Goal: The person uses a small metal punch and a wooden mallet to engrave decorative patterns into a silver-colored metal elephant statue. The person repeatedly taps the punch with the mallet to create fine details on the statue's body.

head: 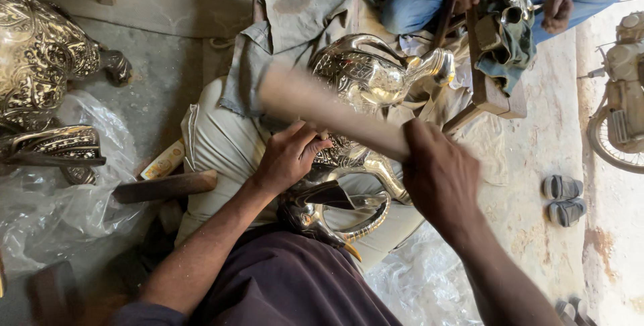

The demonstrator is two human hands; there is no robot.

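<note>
Embossed metal bird figure (365,84) is lying on a grey cushion (221,145), between both hands. Left hand (288,157) is pressing down on its body, fingers curled over it. Right hand (439,175) is gripping a motion-blurred wooden mallet (329,108) crossing above the figure.

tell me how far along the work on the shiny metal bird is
Done: much of the metal bird already carries engraved pattern. In hand: the left hand presses a small tool on its body, and the right hand swings a wooden mallet, blurred. Left: the smooth, plain neck and head near the lap.
</note>
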